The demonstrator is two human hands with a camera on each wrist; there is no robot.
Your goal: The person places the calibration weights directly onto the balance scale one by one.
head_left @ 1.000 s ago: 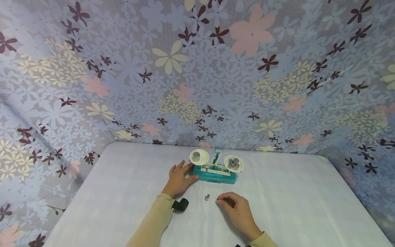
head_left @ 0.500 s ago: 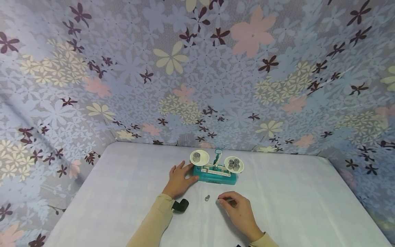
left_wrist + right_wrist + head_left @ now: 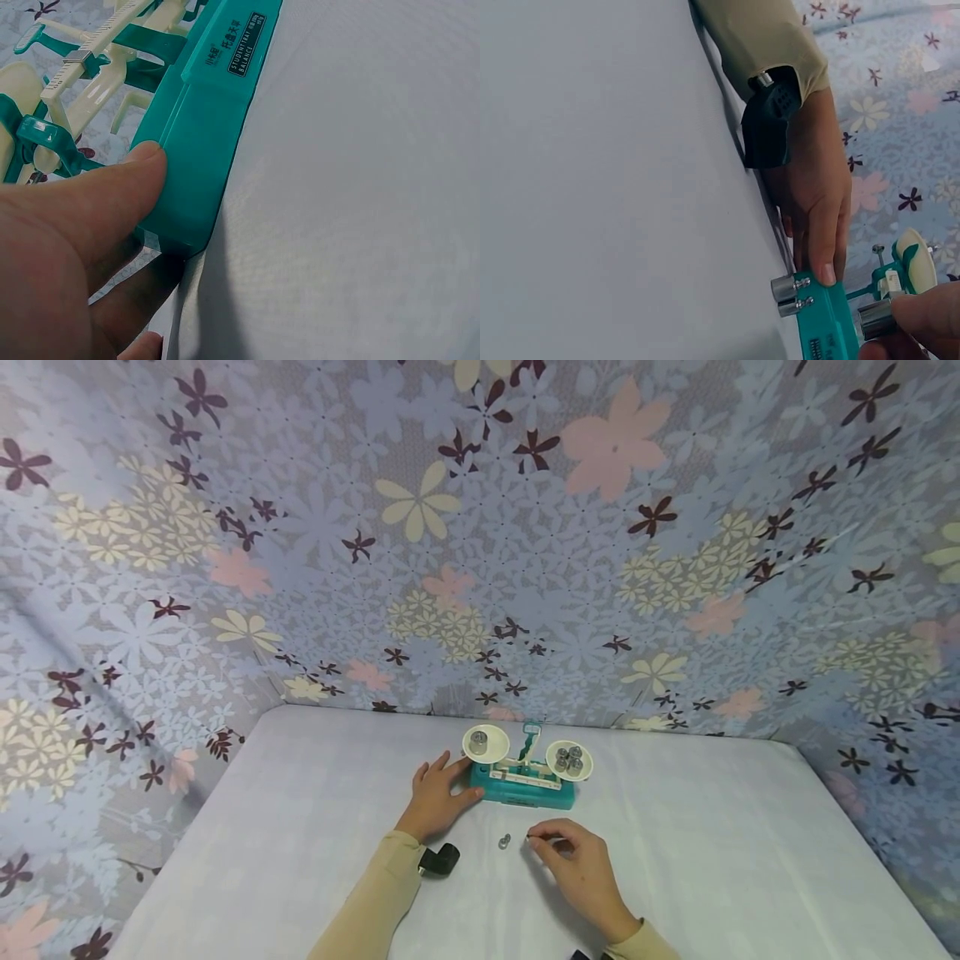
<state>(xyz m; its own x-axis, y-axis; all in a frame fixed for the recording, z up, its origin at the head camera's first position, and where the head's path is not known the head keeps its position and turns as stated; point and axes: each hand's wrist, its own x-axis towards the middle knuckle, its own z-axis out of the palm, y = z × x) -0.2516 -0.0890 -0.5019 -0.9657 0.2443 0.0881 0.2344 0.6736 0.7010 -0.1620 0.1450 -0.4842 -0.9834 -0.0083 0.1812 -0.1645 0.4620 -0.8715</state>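
Note:
A green tray balance (image 3: 525, 791) with two white pans stands ahead of me. My left hand (image 3: 435, 797) holds its left end; in the left wrist view, the thumb (image 3: 146, 169) lies on the green base and a finger is at the end face. A single large metal weight (image 3: 477, 742) sits in the left pan, and several knobbed weights (image 3: 568, 758) crowd the right pan. My right hand (image 3: 581, 868) pinches a cylindrical metal weight (image 3: 876, 319) between thumb and index finger, mostly hidden by the fingers in the head view. Two small knobbed weights (image 3: 786, 288) are left of it.
A white cloth (image 3: 720, 860) covers the table. Close behind the balance rises a wall of flowered fabric (image 3: 525, 568), which also closes off both sides. A black wrist camera (image 3: 441, 858) juts from the left sleeve.
My right fingertips have risen slightly towards the balance with the pinched weight, which shows less between them than a second ago. The left hand, balance and loose weights have stayed in place.

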